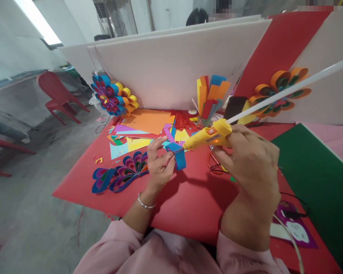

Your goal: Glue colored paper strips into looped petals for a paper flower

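Between its thumb and fingers, my left hand (pixel 160 164) pinches a blue paper strip (pixel 180 160) bent into a loop. My right hand (pixel 247 163) grips a yellow hot glue gun (pixel 207 136), its small light glowing orange. A long white glue stick (pixel 291 89) sticks out of the gun's back end toward the upper right. The nozzle meets or nearly meets the strip just beyond my left fingertips; exact contact is hard to make out. Left of my left hand lies a quilled paper piece (pixel 128 169) of blue, purple and red loops, partly hidden by that hand.
Cut coloured paper (pixel 148 121) is spread across the red table (pixel 188 205). Upright paper strips (pixel 211 93) stand at the back. Paper flowers (pixel 110 95) lean on the white board (pixel 171 68). A green board (pixel 317 182) lies at right; a red chair (pixel 55 93) stands on the left floor.
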`<move>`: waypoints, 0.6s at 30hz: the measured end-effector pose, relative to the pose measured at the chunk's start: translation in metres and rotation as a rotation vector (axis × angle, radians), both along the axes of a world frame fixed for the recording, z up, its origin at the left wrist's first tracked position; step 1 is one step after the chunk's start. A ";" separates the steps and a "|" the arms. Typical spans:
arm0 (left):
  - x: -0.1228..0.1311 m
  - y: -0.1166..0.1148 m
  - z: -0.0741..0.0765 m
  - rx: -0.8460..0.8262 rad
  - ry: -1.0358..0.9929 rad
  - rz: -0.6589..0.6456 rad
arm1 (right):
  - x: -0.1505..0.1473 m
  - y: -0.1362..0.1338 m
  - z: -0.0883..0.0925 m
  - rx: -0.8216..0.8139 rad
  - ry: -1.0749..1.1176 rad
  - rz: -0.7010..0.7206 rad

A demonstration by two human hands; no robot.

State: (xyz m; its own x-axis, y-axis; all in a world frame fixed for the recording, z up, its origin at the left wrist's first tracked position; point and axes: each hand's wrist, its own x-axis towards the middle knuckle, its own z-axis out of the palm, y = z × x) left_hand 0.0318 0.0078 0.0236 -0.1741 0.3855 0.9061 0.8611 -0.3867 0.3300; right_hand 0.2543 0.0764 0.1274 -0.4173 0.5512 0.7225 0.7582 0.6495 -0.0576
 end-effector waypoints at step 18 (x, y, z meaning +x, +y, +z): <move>-0.001 -0.002 0.001 -0.006 -0.032 -0.032 | 0.003 0.001 0.001 0.036 -0.039 -0.017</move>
